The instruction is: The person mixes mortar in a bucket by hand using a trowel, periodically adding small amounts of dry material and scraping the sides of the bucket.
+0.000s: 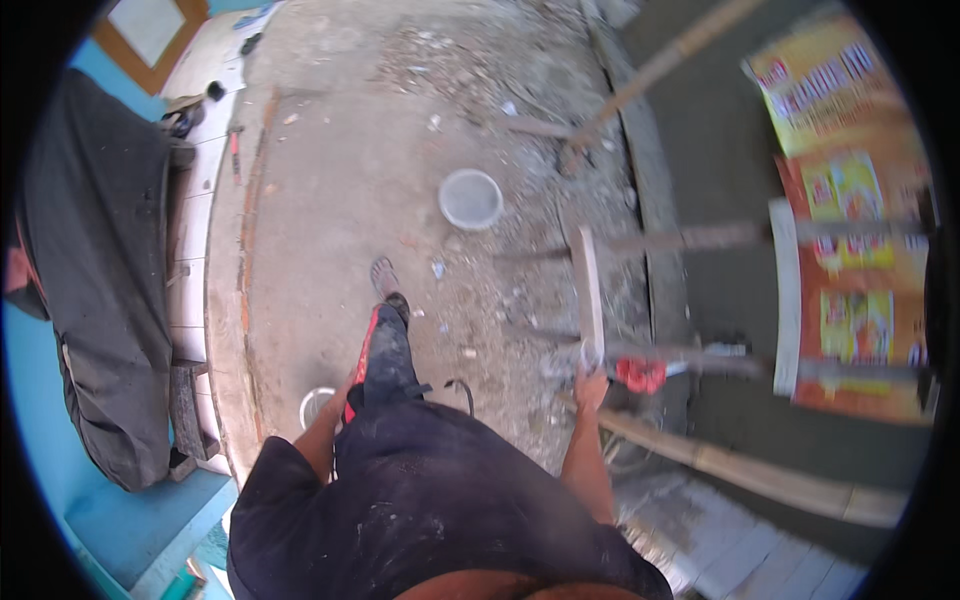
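Note:
My right hand (591, 388) is closed around the near end of a long, straight, pale batten (588, 290). The batten points away from me over the rubble-strewn ground; whether it is wood or metal I cannot make out. My left hand (347, 393) hangs low beside my left thigh, and its fingers are mostly hidden. Close to it is a pale round bucket (316, 404), partly covered by my arm; I cannot tell whether the hand holds it. Just right of my right hand lies a red object (641, 375).
A round, pale tub (470, 199) sits on the concrete ahead. Poles (690, 238) cross the grey strip at the right, near printed orange sheeting (850, 280). A bamboo pole (760, 475) lies nearer. Dark cloth (110, 270) drapes at the left; a red-handled tool (235, 155) lies beyond.

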A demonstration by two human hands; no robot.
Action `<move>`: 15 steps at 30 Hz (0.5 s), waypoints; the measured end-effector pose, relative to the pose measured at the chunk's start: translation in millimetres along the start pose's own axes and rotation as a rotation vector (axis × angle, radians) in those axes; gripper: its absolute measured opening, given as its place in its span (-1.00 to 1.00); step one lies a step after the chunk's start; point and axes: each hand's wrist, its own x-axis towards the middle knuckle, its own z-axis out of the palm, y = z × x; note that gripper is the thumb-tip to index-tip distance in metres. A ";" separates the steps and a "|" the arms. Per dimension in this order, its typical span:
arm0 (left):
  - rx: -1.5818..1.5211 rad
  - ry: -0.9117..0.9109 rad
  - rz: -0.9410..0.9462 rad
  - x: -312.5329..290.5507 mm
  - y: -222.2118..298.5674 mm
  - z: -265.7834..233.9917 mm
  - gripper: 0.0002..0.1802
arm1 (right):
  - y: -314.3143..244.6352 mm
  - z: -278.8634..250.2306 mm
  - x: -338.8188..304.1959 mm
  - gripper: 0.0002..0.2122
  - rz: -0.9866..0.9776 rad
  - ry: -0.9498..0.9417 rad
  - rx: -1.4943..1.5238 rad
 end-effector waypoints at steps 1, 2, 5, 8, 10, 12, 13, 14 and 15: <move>-0.067 -0.014 -0.012 -6.4 8.1 -19.0 0.04 | -33.9 21.5 -11.6 -0.52 -0.018 -0.080 0.040; -0.154 -0.047 -0.025 -3.6 21.7 -24.3 0.04 | -59.7 23.3 -0.2 -0.50 -0.004 -0.212 -0.044; -0.340 -0.148 -0.061 -2.2 81.8 -37.2 0.04 | -89.6 56.3 5.6 -0.46 -0.003 -0.346 -0.180; -0.430 0.069 0.003 -15.1 169.6 -60.0 0.01 | -133.0 43.2 31.5 -0.43 0.036 -0.423 -0.221; -0.382 0.247 0.058 -45.7 251.7 -84.6 -0.03 | -162.6 36.1 45.2 -0.43 0.083 -0.442 -0.172; -0.258 0.490 0.558 -99.7 366.2 -105.1 -0.15 | -210.0 23.9 68.2 -0.45 0.094 -0.404 -0.139; -0.161 0.574 0.789 -130.1 427.4 -118.1 -0.23 | -221.5 35.5 92.0 -0.45 0.097 -0.402 -0.105; -0.117 0.640 1.072 -185.7 499.5 -98.8 -0.39 | -219.8 48.1 117.6 -0.45 0.082 -0.429 -0.119; -0.150 0.652 1.393 -243.0 559.9 -80.7 -0.52 | -224.4 60.5 136.4 -0.44 0.058 -0.471 -0.137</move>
